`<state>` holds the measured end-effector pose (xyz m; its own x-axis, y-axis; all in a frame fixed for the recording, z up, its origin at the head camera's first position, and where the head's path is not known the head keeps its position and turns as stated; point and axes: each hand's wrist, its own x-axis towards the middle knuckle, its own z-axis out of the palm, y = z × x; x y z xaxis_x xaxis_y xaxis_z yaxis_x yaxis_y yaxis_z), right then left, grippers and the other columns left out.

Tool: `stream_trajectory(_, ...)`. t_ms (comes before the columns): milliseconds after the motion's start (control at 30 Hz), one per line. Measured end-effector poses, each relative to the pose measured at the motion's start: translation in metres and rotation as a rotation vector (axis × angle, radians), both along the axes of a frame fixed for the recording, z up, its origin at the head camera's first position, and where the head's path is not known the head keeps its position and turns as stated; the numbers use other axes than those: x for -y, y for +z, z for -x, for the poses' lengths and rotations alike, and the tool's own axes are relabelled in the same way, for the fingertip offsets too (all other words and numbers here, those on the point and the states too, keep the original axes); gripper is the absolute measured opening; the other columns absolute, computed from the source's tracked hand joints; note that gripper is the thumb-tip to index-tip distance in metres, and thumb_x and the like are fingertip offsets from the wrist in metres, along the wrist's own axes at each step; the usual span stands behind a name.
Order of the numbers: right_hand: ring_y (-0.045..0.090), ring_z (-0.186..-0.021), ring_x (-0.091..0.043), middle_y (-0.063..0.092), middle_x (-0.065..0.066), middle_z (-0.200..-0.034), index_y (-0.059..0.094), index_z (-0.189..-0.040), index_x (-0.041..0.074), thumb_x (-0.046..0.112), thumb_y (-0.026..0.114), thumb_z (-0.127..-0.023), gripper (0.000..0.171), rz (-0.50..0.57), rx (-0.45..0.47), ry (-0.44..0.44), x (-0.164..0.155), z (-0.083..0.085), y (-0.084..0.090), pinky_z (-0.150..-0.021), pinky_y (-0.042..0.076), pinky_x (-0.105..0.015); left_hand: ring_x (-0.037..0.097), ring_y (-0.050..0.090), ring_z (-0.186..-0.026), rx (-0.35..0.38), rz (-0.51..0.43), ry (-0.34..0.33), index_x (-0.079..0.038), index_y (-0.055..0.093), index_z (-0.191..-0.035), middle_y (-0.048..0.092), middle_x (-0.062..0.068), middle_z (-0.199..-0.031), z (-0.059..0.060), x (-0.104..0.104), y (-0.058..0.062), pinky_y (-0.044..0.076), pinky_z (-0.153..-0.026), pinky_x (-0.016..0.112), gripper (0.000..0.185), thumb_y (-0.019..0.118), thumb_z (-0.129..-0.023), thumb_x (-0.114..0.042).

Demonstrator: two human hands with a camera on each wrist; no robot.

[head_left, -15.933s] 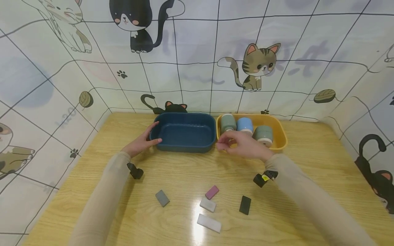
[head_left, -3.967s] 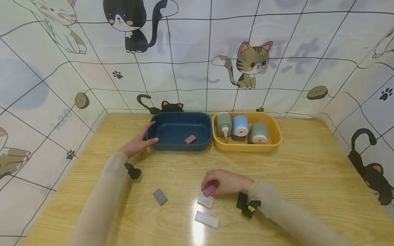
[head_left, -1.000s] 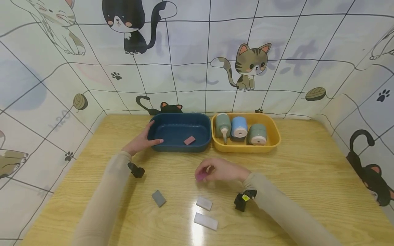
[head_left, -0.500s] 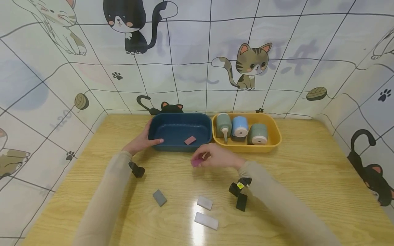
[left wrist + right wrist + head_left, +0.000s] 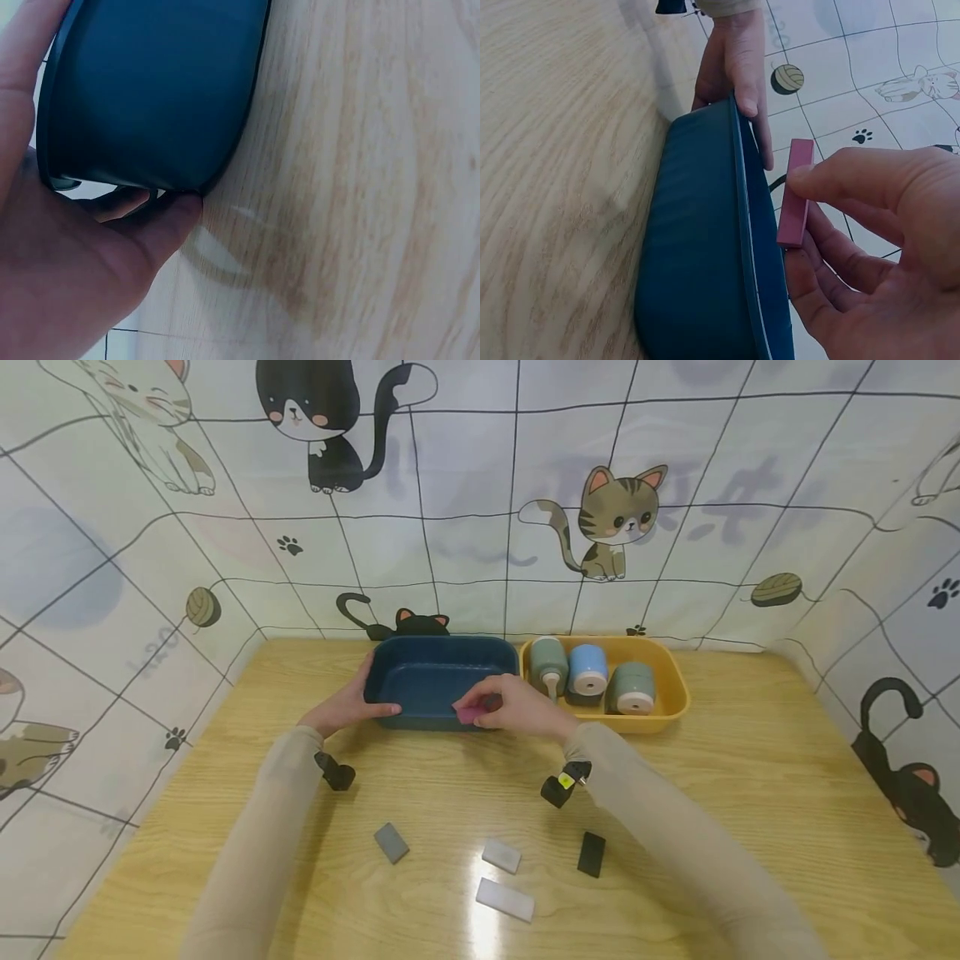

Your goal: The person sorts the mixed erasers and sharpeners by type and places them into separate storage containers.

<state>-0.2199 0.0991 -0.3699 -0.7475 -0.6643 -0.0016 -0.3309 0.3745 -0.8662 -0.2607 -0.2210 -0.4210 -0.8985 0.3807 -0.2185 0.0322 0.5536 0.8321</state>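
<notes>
The right hand point(image 5: 517, 706) pinches a pink block point(image 5: 470, 714) between thumb and fingers, and holds it over the near rim of the blue tray point(image 5: 442, 681). In the right wrist view the pink block point(image 5: 795, 193) stands on its edge, just above the rim of the tray, with the fingertips point(image 5: 832, 180) closed on its top end. If the block touches the rim, the pictures do not show clearly.

The left hand point(image 5: 347, 703) grips the left end of the blue tray, with the thumb along the near outer wall and the fingers on the rim. In the left wrist view the thumb point(image 5: 161, 225) presses against the dark wall of the tray point(image 5: 157, 90), which stands on the worktop point(image 5: 750, 777).

Just to the right of the blue tray there is a yellow tray point(image 5: 671, 697). In it lie three small containers, two green point(image 5: 549, 662) point(image 5: 630, 687) and one blue point(image 5: 587, 670) between them.

On the near part of the worktop lie a grey block point(image 5: 391, 842), two white blocks point(image 5: 501, 855) point(image 5: 505, 899) and a black block point(image 5: 591, 854), all well apart from the trays.
</notes>
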Motion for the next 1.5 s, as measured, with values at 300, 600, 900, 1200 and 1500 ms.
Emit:
stream_trajectory(300, 0.059, -0.093, -0.02, 0.064, -0.003, -0.109, 0.07, -0.114, 0.009, 0.002, 0.068, -0.089, 0.026, -0.131, -0.099, -0.087, 0.004, 0.016, 0.002, -0.079, 0.049, -0.032, 0.032, -0.007, -0.144, -0.009, 0.0, 0.0, -0.025, -0.021, -0.152, -0.016, 0.011, -0.159, 0.0, 0.0, -0.003, 0.007, -0.112, 0.056, 0.116, 0.074, -0.086, -0.035)
stream_trajectory(600, 0.057, -0.095, -0.021, 0.064, -0.006, -0.111, 0.07, -0.114, 0.007, 0.002, 0.068, -0.088, 0.026, -0.144, -0.102, -0.102, 0.003, 0.025, 0.002, -0.079, 0.05, -0.032, 0.028, -0.007, -0.145, -0.012, -0.004, 0.005, -0.025, -0.02, -0.152, -0.016, 0.009, -0.159, 0.003, 0.001, -0.004, 0.007, -0.113, 0.052, 0.116, 0.075, -0.085, -0.034)
stream_trajectory(900, 0.059, -0.097, -0.023, 0.064, -0.01, -0.113, 0.069, -0.115, 0.003, -0.002, 0.064, -0.088, 0.028, -0.134, -0.083, -0.101, 0.007, 0.031, 0.006, -0.082, 0.049, -0.033, 0.027, -0.008, -0.145, -0.006, -0.006, 0.007, -0.027, -0.019, -0.152, -0.016, 0.008, -0.159, 0.003, 0.001, -0.006, 0.006, -0.113, 0.053, 0.116, 0.074, -0.085, -0.036)
stream_trajectory(1200, 0.06, -0.097, -0.022, 0.065, -0.009, -0.112, 0.07, -0.113, 0.002, -0.001, 0.065, -0.087, 0.027, -0.153, -0.081, -0.123, 0.011, 0.04, 0.006, -0.084, 0.049, -0.033, 0.028, -0.009, -0.145, -0.015, 0.002, 0.007, -0.026, -0.02, -0.152, -0.016, 0.008, -0.159, 0.003, 0.002, -0.005, 0.006, -0.113, 0.053, 0.115, 0.074, -0.086, -0.035)
stream_trajectory(1500, 0.061, -0.097, -0.022, 0.068, -0.008, -0.105, 0.07, -0.111, 0.002, -0.001, 0.065, -0.088, 0.024, -0.132, -0.025, -0.166, 0.018, 0.051, 0.008, -0.085, 0.048, -0.033, 0.028, -0.009, -0.145, -0.013, -0.001, 0.001, -0.026, -0.02, -0.152, -0.017, 0.008, -0.159, 0.002, 0.001, -0.004, 0.006, -0.113, 0.053, 0.115, 0.074, -0.086, -0.035)
